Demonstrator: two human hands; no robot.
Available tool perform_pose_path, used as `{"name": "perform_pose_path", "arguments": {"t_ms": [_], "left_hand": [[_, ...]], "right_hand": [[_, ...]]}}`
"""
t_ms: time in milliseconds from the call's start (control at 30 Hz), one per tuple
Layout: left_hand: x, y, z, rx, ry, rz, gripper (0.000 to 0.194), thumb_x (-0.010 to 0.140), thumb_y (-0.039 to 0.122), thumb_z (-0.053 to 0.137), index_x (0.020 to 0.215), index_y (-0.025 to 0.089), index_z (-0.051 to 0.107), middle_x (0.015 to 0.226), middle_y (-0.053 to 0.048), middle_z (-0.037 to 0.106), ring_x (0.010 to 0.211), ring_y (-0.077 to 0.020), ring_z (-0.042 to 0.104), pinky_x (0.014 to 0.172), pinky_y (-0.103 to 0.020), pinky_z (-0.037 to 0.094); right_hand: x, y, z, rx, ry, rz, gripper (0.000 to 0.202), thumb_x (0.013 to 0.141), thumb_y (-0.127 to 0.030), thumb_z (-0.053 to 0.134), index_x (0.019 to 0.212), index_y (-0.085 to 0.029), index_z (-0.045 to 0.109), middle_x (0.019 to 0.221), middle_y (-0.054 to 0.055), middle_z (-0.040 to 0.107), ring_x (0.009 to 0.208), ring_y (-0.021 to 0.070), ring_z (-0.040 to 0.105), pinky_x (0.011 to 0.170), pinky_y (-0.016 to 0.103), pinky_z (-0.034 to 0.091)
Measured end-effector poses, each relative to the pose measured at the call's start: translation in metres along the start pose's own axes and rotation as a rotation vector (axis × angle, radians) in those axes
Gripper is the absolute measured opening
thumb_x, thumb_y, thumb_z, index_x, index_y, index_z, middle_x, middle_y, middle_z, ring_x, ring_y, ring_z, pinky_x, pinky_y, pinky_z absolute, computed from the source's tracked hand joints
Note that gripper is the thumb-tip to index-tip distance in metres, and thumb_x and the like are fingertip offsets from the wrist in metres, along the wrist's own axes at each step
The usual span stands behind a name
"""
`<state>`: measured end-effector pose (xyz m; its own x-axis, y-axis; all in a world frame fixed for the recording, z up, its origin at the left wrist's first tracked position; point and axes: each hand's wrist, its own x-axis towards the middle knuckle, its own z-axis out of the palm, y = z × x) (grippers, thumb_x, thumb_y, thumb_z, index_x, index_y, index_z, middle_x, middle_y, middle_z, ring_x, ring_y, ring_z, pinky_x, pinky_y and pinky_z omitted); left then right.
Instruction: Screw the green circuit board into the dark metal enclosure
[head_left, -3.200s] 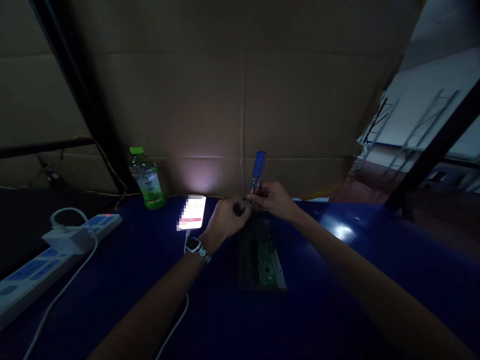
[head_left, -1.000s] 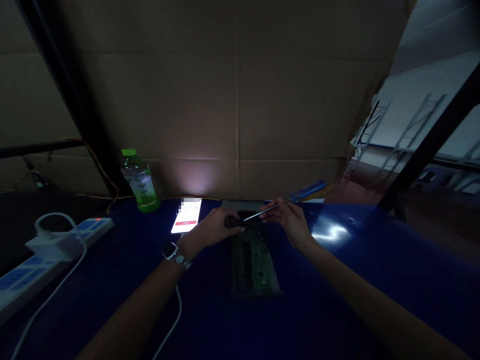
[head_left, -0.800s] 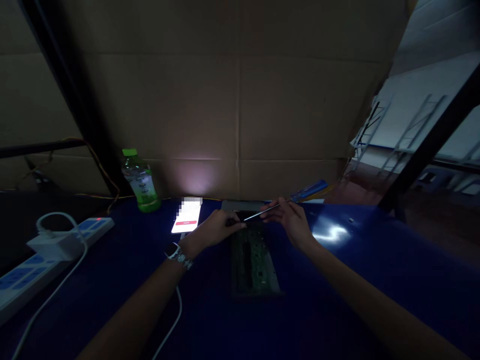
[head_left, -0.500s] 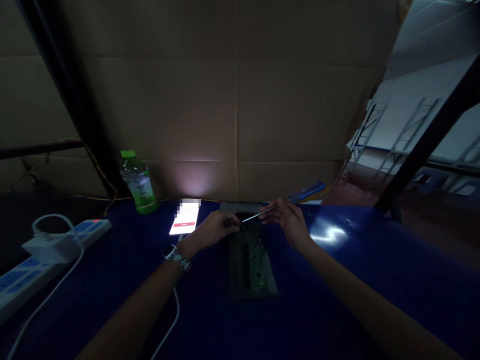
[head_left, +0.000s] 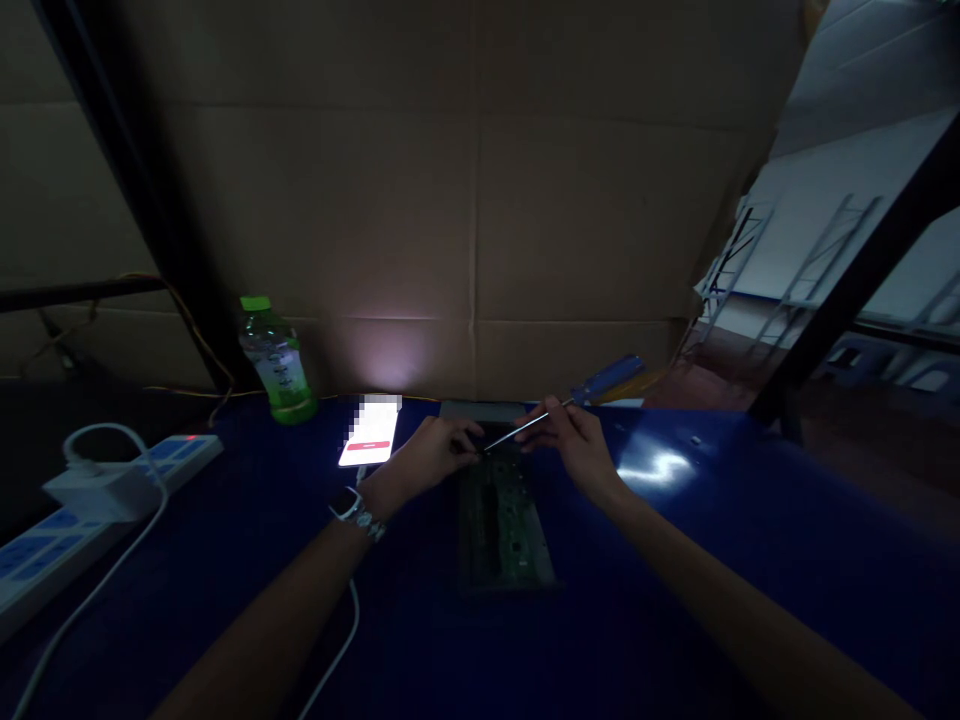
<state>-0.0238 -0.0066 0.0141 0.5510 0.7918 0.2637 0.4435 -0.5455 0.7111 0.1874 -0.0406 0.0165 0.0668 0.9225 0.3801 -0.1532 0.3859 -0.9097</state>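
Note:
A green circuit board [head_left: 517,530] lies on the dark blue tabletop, dim in the low light. My right hand [head_left: 577,445] grips a screwdriver [head_left: 529,424] by its metal shaft, its blue handle pointing up to the right. The screwdriver's tip meets the far left part of the board. Close beside that tip, the fingers of my left hand [head_left: 442,450] are pinched together at the board's upper left edge; whatever is between them is too small and dark to make out. A metal-band watch [head_left: 358,510] circles my left wrist.
Left of my hands, a lit phone [head_left: 370,432] leans with a white cable [head_left: 351,620] attached. A green-capped bottle [head_left: 277,365] stands behind it. At far left is a power strip [head_left: 45,550] with a plugged-in adapter [head_left: 105,485]. A cardboard wall [head_left: 480,200] closes the back.
The screwdriver's handle has shifted slightly left and up in my right hand's grip, with the tip still at the same spot. My left hand has barely moved.

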Motion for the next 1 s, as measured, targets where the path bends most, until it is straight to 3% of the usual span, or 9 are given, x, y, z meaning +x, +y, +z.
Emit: {"name": "perform_pose_path", "arguments": {"t_ms": [300, 567, 667, 800, 1000], "left_hand": [[-0.001, 0.007, 0.011, 0.047, 0.018, 0.063, 0.031, 0.079, 0.016, 0.061, 0.109, 0.015, 0.065, 0.091, -0.007, 0.073, 0.079, -0.0176, 0.068, 0.068, -0.028, 0.052], [0.013, 0.012, 0.010, 0.205, 0.089, 0.193, 0.023, 0.082, 0.023, 0.059, 0.102, 0.020, 0.070, 0.100, -0.007, 0.069, 0.090, -0.0212, 0.064, 0.083, -0.035, 0.049], [0.028, 0.011, 0.015, 0.256, 0.034, 0.221, 0.023, 0.083, 0.021, 0.057, 0.100, 0.020, 0.072, 0.101, -0.007, 0.070, 0.094, -0.0225, 0.064, 0.086, -0.035, 0.047], [0.042, 0.012, 0.028, 0.249, -0.047, 0.174, 0.022, 0.078, 0.017, 0.060, 0.095, 0.020, 0.074, 0.093, -0.006, 0.074, 0.085, -0.0213, 0.067, 0.076, -0.030, 0.048], [0.037, 0.010, 0.032, 0.303, 0.030, 0.075, 0.019, 0.073, 0.011, 0.059, 0.079, 0.019, 0.076, 0.083, -0.008, 0.074, 0.080, -0.0239, 0.068, 0.071, -0.032, 0.047]], "right_hand": [[-0.001, -0.007, 0.000, -0.123, -0.032, -0.077, 0.038, 0.085, -0.054, 0.058, 0.076, -0.018, 0.060, 0.076, 0.008, 0.072, 0.062, 0.0184, 0.070, 0.053, 0.030, 0.056], [0.008, -0.024, -0.013, -0.130, 0.127, -0.103, 0.036, 0.085, -0.054, 0.057, 0.073, -0.019, 0.056, 0.063, 0.005, 0.068, 0.053, 0.0180, 0.066, 0.046, 0.029, 0.053], [0.010, -0.019, -0.016, -0.119, 0.146, -0.100, 0.035, 0.086, -0.054, 0.056, 0.078, -0.020, 0.054, 0.062, 0.003, 0.066, 0.043, 0.0150, 0.061, 0.039, 0.027, 0.048], [0.009, -0.010, -0.017, -0.163, 0.105, -0.113, 0.035, 0.086, -0.055, 0.056, 0.083, -0.021, 0.052, 0.062, 0.000, 0.063, 0.039, 0.0121, 0.057, 0.035, 0.024, 0.044], [0.008, -0.007, -0.014, -0.226, 0.052, -0.148, 0.036, 0.088, -0.057, 0.052, 0.085, -0.021, 0.052, 0.058, -0.003, 0.057, 0.038, 0.0120, 0.055, 0.036, 0.024, 0.046]]}}
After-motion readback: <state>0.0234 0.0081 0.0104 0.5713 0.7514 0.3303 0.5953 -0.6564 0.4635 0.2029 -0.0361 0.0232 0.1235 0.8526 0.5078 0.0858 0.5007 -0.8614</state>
